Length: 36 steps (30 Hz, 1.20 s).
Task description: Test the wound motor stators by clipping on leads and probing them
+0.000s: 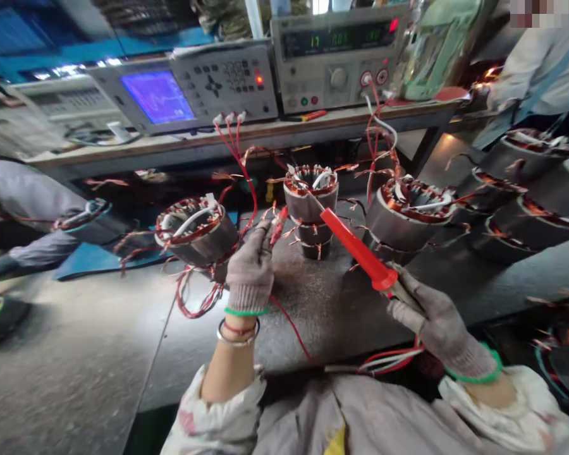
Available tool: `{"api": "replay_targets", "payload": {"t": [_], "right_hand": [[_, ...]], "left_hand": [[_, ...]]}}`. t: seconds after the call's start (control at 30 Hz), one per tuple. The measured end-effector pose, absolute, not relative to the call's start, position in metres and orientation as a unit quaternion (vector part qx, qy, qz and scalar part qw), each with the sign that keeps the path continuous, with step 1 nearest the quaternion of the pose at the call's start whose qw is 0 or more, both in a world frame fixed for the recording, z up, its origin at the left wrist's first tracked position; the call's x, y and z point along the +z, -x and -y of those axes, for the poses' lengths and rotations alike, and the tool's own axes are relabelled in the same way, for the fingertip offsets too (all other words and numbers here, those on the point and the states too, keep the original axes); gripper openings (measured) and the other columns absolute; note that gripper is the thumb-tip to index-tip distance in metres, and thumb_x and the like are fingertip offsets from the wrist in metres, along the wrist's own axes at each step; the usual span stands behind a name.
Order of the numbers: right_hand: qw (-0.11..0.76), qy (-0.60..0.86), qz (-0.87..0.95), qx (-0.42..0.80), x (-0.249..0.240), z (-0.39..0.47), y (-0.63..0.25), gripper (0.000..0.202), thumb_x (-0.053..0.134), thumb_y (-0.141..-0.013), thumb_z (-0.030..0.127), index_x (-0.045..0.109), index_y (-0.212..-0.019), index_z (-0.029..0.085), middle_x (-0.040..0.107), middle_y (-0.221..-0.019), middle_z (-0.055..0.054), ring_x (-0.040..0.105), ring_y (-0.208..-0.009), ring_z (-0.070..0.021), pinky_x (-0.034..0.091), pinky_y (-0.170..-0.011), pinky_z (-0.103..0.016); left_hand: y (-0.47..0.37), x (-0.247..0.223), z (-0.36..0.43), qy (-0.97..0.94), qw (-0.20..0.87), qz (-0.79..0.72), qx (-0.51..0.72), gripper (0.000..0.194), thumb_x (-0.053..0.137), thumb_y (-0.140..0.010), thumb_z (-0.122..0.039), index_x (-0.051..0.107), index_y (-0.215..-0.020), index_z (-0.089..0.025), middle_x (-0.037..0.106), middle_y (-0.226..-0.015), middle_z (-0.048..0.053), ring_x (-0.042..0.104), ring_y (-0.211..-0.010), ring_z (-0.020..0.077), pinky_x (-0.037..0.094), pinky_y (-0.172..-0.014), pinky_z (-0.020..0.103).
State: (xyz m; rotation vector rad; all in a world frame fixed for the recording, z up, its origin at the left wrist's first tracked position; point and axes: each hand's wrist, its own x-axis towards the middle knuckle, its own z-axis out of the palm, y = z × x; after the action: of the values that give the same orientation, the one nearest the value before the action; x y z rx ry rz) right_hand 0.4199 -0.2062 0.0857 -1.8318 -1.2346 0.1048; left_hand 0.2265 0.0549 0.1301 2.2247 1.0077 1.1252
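My left hand (pixel 252 265), in a grey knit glove, pinches a red insulated clip (pixel 279 226) beside the middle stack of motor stators. In my right hand (pixel 431 309), also gloved, is a red test probe (pixel 355 246) with a thin metal tip. That tip points up and left to the top middle stator (pixel 310 205); whether it touches cannot be made out. Left of my left hand sits another wound stator (pixel 196 230) with white leads. A further stator (pixel 410 208) stands beyond the probe on the right. A red wire (pixel 294 328) runs along the bench below my left hand.
A winding tester with a blue screen (pixel 156 95) and a second meter with green digits (pixel 339 41) stand on the rear shelf. Several stators (pixel 535 221) crowd the right. A co-worker's gloved arm (pixel 47 249) reaches in at left; another person (pixel 540 69) is at upper right.
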Motion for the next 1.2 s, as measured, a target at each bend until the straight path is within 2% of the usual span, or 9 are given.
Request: {"api": "replay_targets", "payload": {"t": [0.2, 0.3, 0.47, 0.63, 0.77, 0.9, 1.03, 1.13, 1.2], "right_hand": [[0.426, 0.745, 0.512, -0.024, 0.072, 0.272, -0.396, 0.072, 0.062, -0.091, 0.017, 0.040, -0.157, 0.035, 0.070, -0.134, 0.000, 0.074, -0.109, -0.0190, 0.060, -0.094, -0.025], [0.394, 0.769, 0.499, -0.063, 0.070, 0.301, -0.391, 0.073, 0.060, -0.093, 0.019, 0.035, -0.159, 0.036, 0.070, -0.133, 0.000, 0.073, -0.112, -0.0194, 0.061, -0.094, -0.025], [0.388, 0.795, 0.450, -0.119, 0.074, 0.320, -0.400, 0.071, 0.062, -0.094, 0.021, 0.036, -0.159, 0.035, 0.064, -0.142, -0.002, 0.072, -0.114, -0.0226, 0.061, -0.097, -0.030], [0.401, 0.800, 0.438, -0.083, 0.074, 0.319, -0.413, 0.069, 0.061, -0.095, 0.022, 0.037, -0.159, 0.034, 0.067, -0.139, -0.003, 0.072, -0.115, -0.0236, 0.062, -0.097, -0.031], [0.398, 0.803, 0.439, -0.068, 0.059, 0.327, -0.409, 0.068, 0.061, -0.095, 0.023, 0.039, -0.158, 0.035, 0.065, -0.142, -0.002, 0.071, -0.116, -0.0224, 0.059, -0.102, -0.031], [0.381, 0.800, 0.462, -0.037, 0.044, 0.332, -0.401, 0.069, 0.059, -0.096, 0.021, 0.036, -0.159, 0.033, 0.068, -0.136, -0.002, 0.073, -0.112, -0.0200, 0.061, -0.096, -0.026], [0.356, 0.822, 0.444, -0.021, 0.027, 0.347, -0.394, 0.068, 0.059, -0.096, 0.024, 0.036, -0.160, 0.031, 0.066, -0.139, -0.004, 0.071, -0.116, -0.0224, 0.060, -0.099, -0.030], [0.345, 0.838, 0.421, -0.002, 0.012, 0.362, -0.387, 0.066, 0.061, -0.094, 0.026, 0.042, -0.157, 0.030, 0.067, -0.138, -0.004, 0.072, -0.114, -0.0234, 0.060, -0.099, -0.031], [0.349, 0.842, 0.412, 0.017, 0.004, 0.369, -0.385, 0.065, 0.062, -0.094, 0.026, 0.044, -0.156, 0.029, 0.068, -0.137, -0.004, 0.072, -0.114, -0.0234, 0.061, -0.099, -0.031]], "left_hand": [[-0.222, 0.120, 0.003, -0.826, 0.356, -0.215, 0.379, 0.038, 0.053, -0.098, -0.028, 0.068, -0.132, -0.017, 0.070, -0.133, 0.008, 0.067, -0.123, 0.0221, 0.054, -0.109, 0.036], [-0.243, 0.113, 0.017, -0.822, 0.389, -0.175, 0.378, 0.039, 0.054, -0.097, -0.026, 0.068, -0.132, -0.016, 0.071, -0.132, 0.009, 0.067, -0.123, 0.0224, 0.055, -0.108, 0.035], [-0.287, 0.115, 0.007, -0.820, 0.351, -0.221, 0.393, 0.041, 0.052, -0.098, -0.028, 0.067, -0.134, -0.017, 0.070, -0.134, 0.006, 0.066, -0.126, 0.0216, 0.052, -0.112, 0.034], [-0.305, 0.113, -0.002, -0.831, 0.362, -0.204, 0.369, 0.041, 0.052, -0.097, -0.028, 0.066, -0.134, -0.018, 0.070, -0.135, 0.006, 0.064, -0.128, 0.0216, 0.048, -0.115, 0.036], [-0.297, 0.088, 0.004, -0.830, 0.362, -0.241, 0.349, 0.041, 0.051, -0.097, -0.028, 0.066, -0.133, -0.017, 0.069, -0.135, 0.009, 0.065, -0.127, 0.0219, 0.050, -0.113, 0.038], [-0.300, 0.058, 0.009, -0.834, 0.390, -0.250, 0.299, 0.042, 0.050, -0.096, -0.028, 0.066, -0.133, -0.016, 0.070, -0.134, 0.009, 0.064, -0.128, 0.0218, 0.049, -0.114, 0.037], [-0.304, 0.034, 0.005, -0.833, 0.397, -0.293, 0.251, 0.043, 0.050, -0.097, -0.028, 0.066, -0.134, -0.015, 0.070, -0.133, 0.010, 0.066, -0.125, 0.0239, 0.050, -0.112, 0.039], [-0.305, 0.017, -0.001, -0.820, 0.424, -0.323, 0.209, 0.042, 0.052, -0.096, -0.026, 0.067, -0.133, -0.014, 0.074, -0.126, 0.011, 0.068, -0.120, 0.0253, 0.051, -0.110, 0.041], [-0.306, 0.008, -0.003, -0.809, 0.458, -0.315, 0.190, 0.041, 0.054, -0.096, -0.031, 0.068, -0.131, -0.015, 0.076, -0.118, 0.010, 0.070, -0.114, 0.0250, 0.053, -0.106, 0.039]]}}
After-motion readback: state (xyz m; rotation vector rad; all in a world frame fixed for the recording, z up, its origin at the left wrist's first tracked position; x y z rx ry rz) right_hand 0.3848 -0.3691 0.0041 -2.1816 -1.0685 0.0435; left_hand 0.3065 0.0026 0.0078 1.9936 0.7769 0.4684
